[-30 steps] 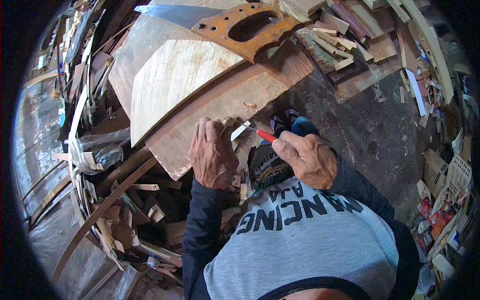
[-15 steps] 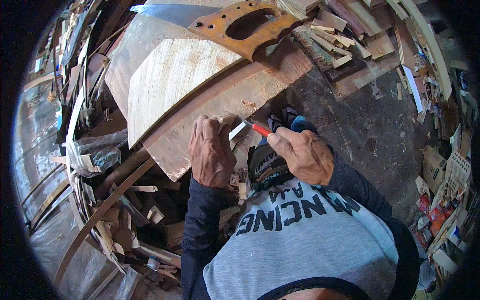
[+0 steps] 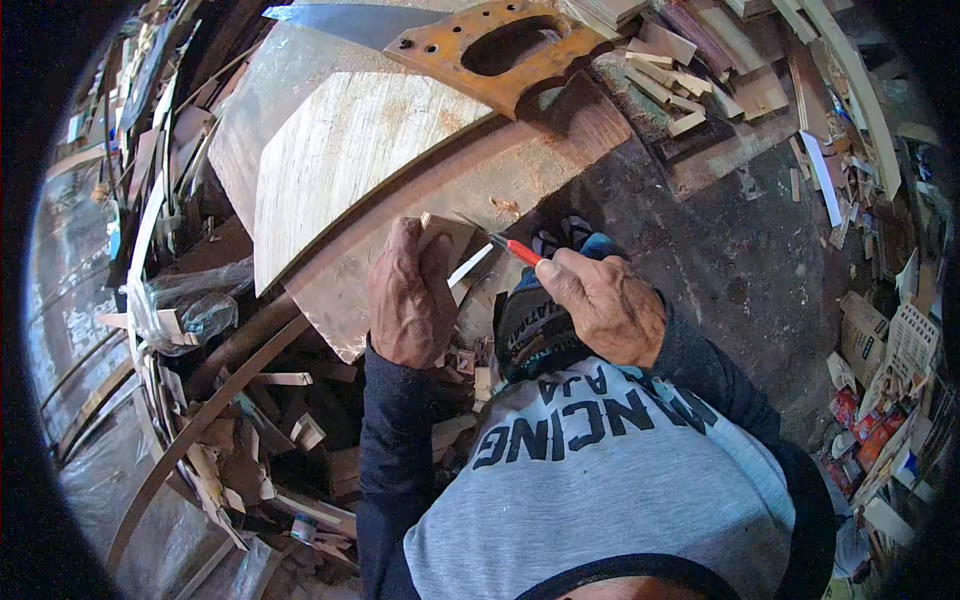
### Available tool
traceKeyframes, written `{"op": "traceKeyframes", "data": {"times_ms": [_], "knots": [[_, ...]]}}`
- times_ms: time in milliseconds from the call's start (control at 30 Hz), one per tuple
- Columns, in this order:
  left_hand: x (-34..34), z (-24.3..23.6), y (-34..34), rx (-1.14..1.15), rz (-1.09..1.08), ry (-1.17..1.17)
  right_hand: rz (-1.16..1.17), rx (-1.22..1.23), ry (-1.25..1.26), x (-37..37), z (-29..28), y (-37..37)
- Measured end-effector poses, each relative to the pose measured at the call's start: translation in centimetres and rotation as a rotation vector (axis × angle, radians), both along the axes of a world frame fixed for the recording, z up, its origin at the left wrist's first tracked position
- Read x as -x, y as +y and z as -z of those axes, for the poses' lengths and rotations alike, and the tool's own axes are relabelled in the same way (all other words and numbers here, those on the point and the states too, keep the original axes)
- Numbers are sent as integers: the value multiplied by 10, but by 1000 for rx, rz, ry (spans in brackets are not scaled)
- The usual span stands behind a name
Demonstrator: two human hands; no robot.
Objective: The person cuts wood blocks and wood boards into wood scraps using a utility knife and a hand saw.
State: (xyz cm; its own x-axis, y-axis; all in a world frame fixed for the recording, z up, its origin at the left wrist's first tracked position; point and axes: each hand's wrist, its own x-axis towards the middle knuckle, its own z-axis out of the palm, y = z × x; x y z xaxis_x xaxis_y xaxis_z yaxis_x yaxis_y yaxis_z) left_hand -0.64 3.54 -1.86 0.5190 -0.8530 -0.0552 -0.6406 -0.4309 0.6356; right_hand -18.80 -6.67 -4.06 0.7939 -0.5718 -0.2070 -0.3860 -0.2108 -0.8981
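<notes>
My left hand (image 3: 408, 300) is closed around a small piece of wood (image 3: 427, 219); only its pale end shows past the fingers. In my right hand (image 3: 612, 305) is a knife with a red handle (image 3: 522, 252), its narrow blade pointing left toward that wood, apart from the fingers. Below both hands lies a worn board (image 3: 335, 285) with a few curled shavings (image 3: 504, 207) on it. A pale curved wooden panel (image 3: 345, 150) rests on the board, beyond my left hand. Between the hands a white strip (image 3: 470, 264) shows, partly hidden.
A handsaw with an orange-brown wooden handle (image 3: 440, 48) lies across the panel's far edge. Small wood offcuts (image 3: 672, 85) are heaped at the far right. Scrap strips crowd the left, near a long curved strip (image 3: 190, 435). Cardboard and litter (image 3: 880, 350) line the right side.
My left hand has shifted slightly left and turned, so the wood's end now points up. The knife has come off the wood, and more of its blade shows.
</notes>
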Motion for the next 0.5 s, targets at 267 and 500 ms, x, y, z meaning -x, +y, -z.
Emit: {"op": "traceKeyframes", "data": {"times_ms": [267, 500], "knots": [[-2, 3, 0, 0, -2, -10, -36, -5, 144, -6, -3, 3], [-5, 10, 2, 87, -8, -53, -34, 69, 268, -5, -9, 9]]}}
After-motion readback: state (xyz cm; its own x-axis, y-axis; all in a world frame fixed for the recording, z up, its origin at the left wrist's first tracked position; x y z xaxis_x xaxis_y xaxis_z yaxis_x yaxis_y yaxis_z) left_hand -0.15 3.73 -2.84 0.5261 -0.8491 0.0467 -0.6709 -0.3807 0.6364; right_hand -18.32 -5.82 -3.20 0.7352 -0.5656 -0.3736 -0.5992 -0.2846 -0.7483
